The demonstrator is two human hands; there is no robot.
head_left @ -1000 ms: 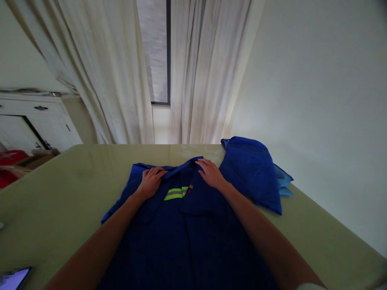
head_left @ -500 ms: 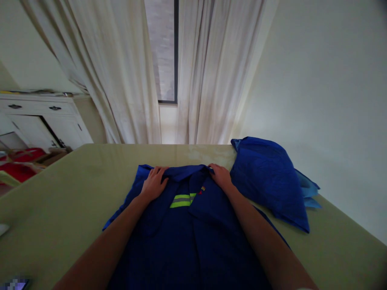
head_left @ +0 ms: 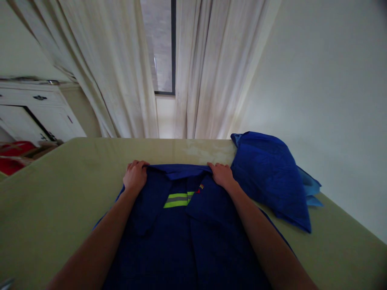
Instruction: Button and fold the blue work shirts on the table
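A dark blue garment [head_left: 160, 249] is spread on a pale green table [head_left: 54, 205], its collar end toward a curtained window [head_left: 160, 52]. Its far edge is gripped at both corners by bare hands: the fingers of the left hand [head_left: 134, 177] are curled over one shoulder, and those of the right hand [head_left: 222, 174] are closed on the other. Cloth is stretched between them. If one side were pulled harder, the open front could be skewed or the collar [head_left: 184, 171] rucked up; if either grasp were loosened, that corner could be dropped into folds. A blue bundle [head_left: 269, 177] is lying close by the right hand and could be caught or shoved by a wide sweep. The thumbs are mostly hidden, the sleeves are partly covered by the forearms, and the hem is cut off below. The small badge [head_left: 200, 188] near the yellow-green band [head_left: 176, 200] cannot be read, and an object [head_left: 6, 283] at lower left is cropped beyond recognition.
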